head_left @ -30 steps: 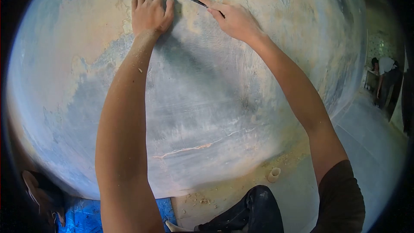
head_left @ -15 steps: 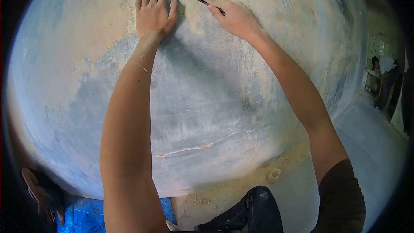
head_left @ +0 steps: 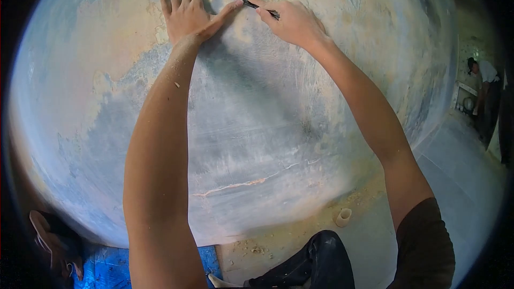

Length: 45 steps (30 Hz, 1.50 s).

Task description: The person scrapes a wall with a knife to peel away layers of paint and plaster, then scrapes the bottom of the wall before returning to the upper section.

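My left hand (head_left: 187,16) lies flat on a mottled blue, grey and cream painted wall surface (head_left: 241,128), its fingers spread. The thumb stretches right and meets the knife near the base of its blade. Gripped in my right hand (head_left: 294,21) is a small black knife (head_left: 249,4) with a pointed blade. Its tip points left, at or close to the wall; whether it touches is too fine to tell. Around the tip are flaked cream patches. A pale crack (head_left: 230,185) runs across the lower wall.
Crumbs (head_left: 251,247) litter the floor along the wall's foot, near a pale round tube or cup (head_left: 343,217). Blue sheeting (head_left: 104,267) and a sandal-like item (head_left: 45,230) lie at lower left. My bent knee (head_left: 324,251) is below. Another person (head_left: 486,80) bends over at far right.
My left thumb has swung out to the right onto the knife, and the left fingers have spread wider. The knife has tilted flatter, its tip slightly lower. The person at right has shifted a little.
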### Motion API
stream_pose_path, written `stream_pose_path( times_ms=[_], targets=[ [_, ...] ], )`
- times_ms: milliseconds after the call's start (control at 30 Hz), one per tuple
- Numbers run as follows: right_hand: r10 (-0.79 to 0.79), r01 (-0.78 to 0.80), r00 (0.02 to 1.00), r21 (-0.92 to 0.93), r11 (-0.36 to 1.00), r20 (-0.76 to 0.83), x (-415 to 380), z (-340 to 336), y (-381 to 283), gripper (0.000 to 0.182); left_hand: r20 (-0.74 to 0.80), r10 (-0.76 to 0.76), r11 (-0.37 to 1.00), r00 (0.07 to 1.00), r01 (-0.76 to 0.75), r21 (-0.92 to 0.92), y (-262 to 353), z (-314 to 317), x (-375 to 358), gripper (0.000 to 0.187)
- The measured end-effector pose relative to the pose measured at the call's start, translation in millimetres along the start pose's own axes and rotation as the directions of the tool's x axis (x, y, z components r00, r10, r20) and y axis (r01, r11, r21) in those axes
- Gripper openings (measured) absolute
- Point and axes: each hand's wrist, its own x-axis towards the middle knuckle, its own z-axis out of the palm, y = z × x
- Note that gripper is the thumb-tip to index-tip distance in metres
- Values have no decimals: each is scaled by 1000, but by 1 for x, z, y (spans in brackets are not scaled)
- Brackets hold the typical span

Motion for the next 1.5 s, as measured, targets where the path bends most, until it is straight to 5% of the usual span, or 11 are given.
stream_pose_path(
  times_ms=[400,500,900,1100,1300,1500],
  targets=[
    [-6,5,1000,-41,999,-16,3,-1,1,37,24,-35,999,999,35,9,-8,14,6,125],
    [-75,77,989,6,997,-126,1,2,3,33,22,-44,999,999,44,-10,-9,17,6,125],
    [11,-12,999,-33,999,-43,15,-3,4,37,94,-169,986,981,168,21,2,14,12,124],
    [-165,174,980,72,982,-113,12,6,11,37,154,-122,993,981,120,18,-8,17,12,129],
    [-74,73,997,53,996,27,5,-4,6,37,178,-106,994,978,110,-9,-11,16,13,132],
    [-47,47,999,8,999,-24,4,0,5,36,187,-119,992,975,122,-9,-9,13,13,132]
  ],
)
